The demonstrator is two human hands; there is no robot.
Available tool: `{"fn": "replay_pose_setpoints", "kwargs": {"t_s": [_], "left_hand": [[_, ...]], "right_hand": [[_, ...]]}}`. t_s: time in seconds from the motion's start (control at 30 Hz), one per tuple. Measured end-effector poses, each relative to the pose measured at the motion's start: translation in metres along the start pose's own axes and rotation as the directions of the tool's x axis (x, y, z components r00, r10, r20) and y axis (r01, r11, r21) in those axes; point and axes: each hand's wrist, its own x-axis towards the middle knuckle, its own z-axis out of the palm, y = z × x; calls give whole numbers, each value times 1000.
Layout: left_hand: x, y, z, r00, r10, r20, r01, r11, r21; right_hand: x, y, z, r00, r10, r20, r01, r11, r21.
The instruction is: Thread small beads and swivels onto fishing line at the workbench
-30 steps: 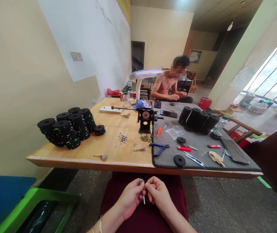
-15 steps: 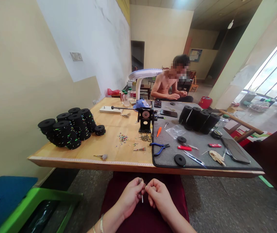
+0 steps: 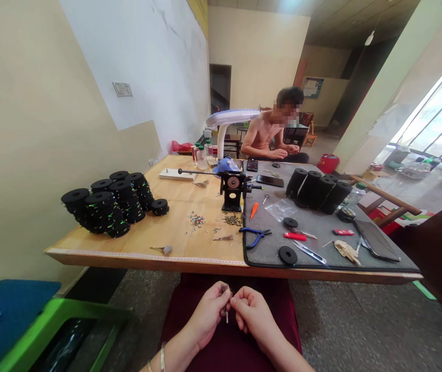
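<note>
My left hand [image 3: 212, 311] is closed in a pinch low in the middle of the head view, in front of the table edge. A thin white stick [image 3: 227, 317] pokes down from its fingers; whatever else it grips is too small to make out. Beside it, my right hand [image 3: 250, 311] is also pinched, its fingertips next to the left ones, and what they hold is hidden. Both hands are over a dark red cloth [image 3: 228, 351]. Beyond them on the table lie a small pile of coloured beads [image 3: 196, 220] and blue-handled pliers [image 3: 257, 236].
The wooden table [image 3: 120, 248] bears stacked black spools [image 3: 102, 206], a black winding device [image 3: 231, 191], a lamp [image 3: 223, 139] and a grey mat [image 3: 309, 253] with scissors [image 3: 309, 253] and phones. A person [image 3: 269, 134] sits behind it. A green stool [image 3: 58, 315] stands at left.
My hands have stayed nearly in place, with only a slight shift of the fingers. The view has moved very slightly.
</note>
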Motion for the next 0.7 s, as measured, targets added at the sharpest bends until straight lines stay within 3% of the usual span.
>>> {"fn": "replay_pose_setpoints", "kwargs": {"t_s": [0.23, 0.53, 0.7], "left_hand": [[0, 0, -1, 999, 39, -8, -38, 996, 83], [-4, 4, -1, 982, 187, -1, -176, 926, 334], [-5, 5, 0, 979, 204, 3, -193, 922, 335]], "right_hand": [[1, 1, -2, 1000, -8, -15, 8, 1000, 4], [6, 4, -4, 994, -69, -90, 65, 997, -45], [6, 3, -4, 991, -114, -77, 112, 993, -33]]}}
